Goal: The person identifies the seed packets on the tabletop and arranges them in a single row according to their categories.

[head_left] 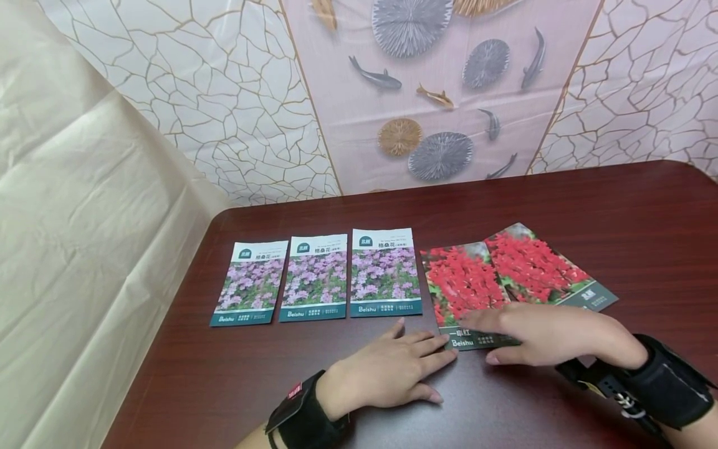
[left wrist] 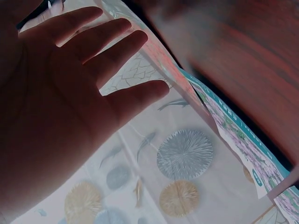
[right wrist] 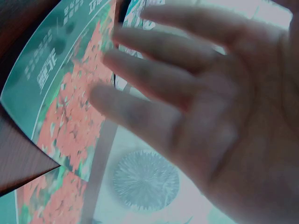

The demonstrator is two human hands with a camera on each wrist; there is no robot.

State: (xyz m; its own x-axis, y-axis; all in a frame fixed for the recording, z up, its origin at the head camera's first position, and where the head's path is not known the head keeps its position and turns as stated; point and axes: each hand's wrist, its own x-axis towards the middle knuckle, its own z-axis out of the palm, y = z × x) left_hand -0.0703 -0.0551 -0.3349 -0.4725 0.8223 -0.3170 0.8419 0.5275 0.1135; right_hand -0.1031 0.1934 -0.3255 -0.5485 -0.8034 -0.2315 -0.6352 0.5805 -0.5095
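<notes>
Over the head view I see three purple-flower packets (head_left: 314, 279) side by side on the dark red worktop (head_left: 645, 231). To their right I have two red-flower packets: the left one (head_left: 462, 274) slightly turned, the right one (head_left: 538, 262) slanting more. The left grip (head_left: 392, 374), a bare hand, lies palm down, its fingertips at the left one's lower corner. The right grip (head_left: 552, 333) rests across that packet's lower part. A fish-patterned cloth (head_left: 359, 137) hangs behind.
</notes>
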